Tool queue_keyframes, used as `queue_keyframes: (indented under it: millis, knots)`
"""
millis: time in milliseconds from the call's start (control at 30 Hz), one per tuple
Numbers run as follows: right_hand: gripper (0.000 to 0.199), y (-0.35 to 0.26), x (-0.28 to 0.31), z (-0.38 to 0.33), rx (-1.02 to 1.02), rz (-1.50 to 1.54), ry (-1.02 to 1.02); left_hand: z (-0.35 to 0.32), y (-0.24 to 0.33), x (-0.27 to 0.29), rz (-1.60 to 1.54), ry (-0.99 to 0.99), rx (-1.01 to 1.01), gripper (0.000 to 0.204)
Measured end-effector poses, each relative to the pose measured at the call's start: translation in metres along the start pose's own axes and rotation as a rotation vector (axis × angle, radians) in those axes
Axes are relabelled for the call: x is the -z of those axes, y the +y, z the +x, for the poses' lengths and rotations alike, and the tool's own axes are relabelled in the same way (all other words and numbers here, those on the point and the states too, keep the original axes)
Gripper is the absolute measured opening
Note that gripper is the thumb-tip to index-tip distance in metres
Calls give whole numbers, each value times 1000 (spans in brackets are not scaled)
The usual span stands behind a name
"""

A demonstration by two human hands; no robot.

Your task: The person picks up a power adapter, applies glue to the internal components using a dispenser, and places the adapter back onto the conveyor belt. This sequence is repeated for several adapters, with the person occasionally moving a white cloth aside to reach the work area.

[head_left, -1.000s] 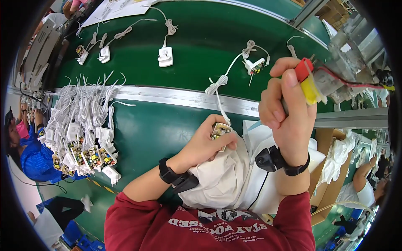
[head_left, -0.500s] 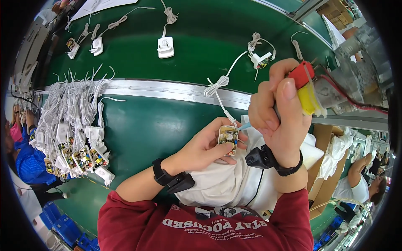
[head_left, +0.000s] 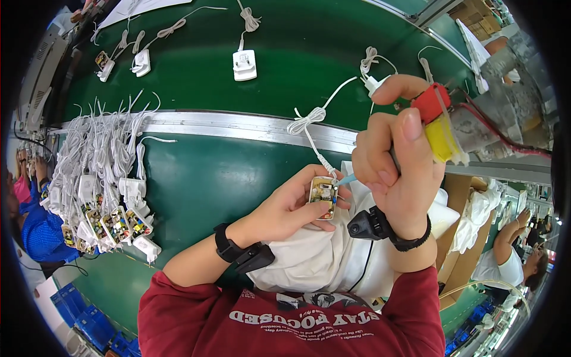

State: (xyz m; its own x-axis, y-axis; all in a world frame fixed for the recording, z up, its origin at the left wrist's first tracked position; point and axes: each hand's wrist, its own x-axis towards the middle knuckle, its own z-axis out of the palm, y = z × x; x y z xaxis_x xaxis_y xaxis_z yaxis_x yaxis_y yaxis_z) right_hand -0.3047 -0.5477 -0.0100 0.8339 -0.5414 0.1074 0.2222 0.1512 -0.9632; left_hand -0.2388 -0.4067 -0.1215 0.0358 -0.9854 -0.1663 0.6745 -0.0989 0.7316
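Observation:
My left hand (head_left: 295,207) grips an open power adapter (head_left: 323,193), its circuit board face up and its white cable running up and away. The thumb presses on the board's lower part. My right hand (head_left: 397,152) is closed around a tool whose thin pale-blue tip (head_left: 347,179) meets the board's upper right corner. Its body is mostly hidden in the fist. Beside the raised index finger is a red block (head_left: 432,102) on a yellow-wrapped part (head_left: 441,140), with red and black wires trailing right; whether these join the tool I cannot tell.
A heap of open adapters (head_left: 119,223) with bundled white cables lies at the left. Beyond the metal rail (head_left: 238,128), a green belt carries a white plug adapter (head_left: 244,65) and others. A cardboard box (head_left: 458,256) stands at the right. White cloth (head_left: 297,256) covers my lap.
The adapters on the belt have shifted slightly right, one now partly behind my right hand. My right index finger has lifted a little. The tip stays at the board's corner.

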Motion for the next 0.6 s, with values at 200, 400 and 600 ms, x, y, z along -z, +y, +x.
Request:
queue_keyframes:
  millis: [200, 400, 600]
  knots:
    - [32, -1, -2, -9, -9, -34, -93, 0, 4, 5, -162, 107, 10, 40]
    - [32, 0, -3, -13, -81, 28, -38, -3, 8, 3, -196, 134, -4, 39]
    - [29, 2, -3, -14, -56, 103, -56, -3, 9, 3, -231, 113, -14, 39]
